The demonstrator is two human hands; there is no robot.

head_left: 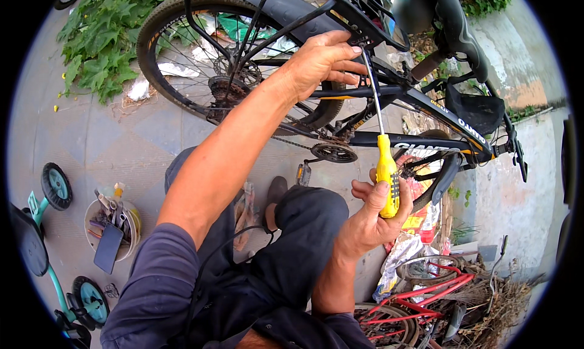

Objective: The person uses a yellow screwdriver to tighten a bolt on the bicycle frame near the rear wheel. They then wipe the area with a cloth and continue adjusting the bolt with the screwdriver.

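Note:
In front of me stands a black bicycle [433,108] with a rear rack [359,20] over its back wheel [146,51]. My right hand [377,218] is closed around the yellow handle of a screwdriver [387,166]. Its long metal shaft points up and away, and the tip meets the lower edge of the rack near the seat. Up at that same spot, my left hand [325,63] reaches across with bent fingers beside the tip. Whether its fingertips pinch a small part there cannot be made out.
A bucket of tools [132,230] stands to my left, with a dark flat phone-like object [108,249] leaning on it. Beyond it is a small teal-wheeled vehicle [56,186]. A red bicycle [426,297] lies at lower right among dry brush. Leafy plants [100,51] grow at far left; a wall [517,172] rises right.

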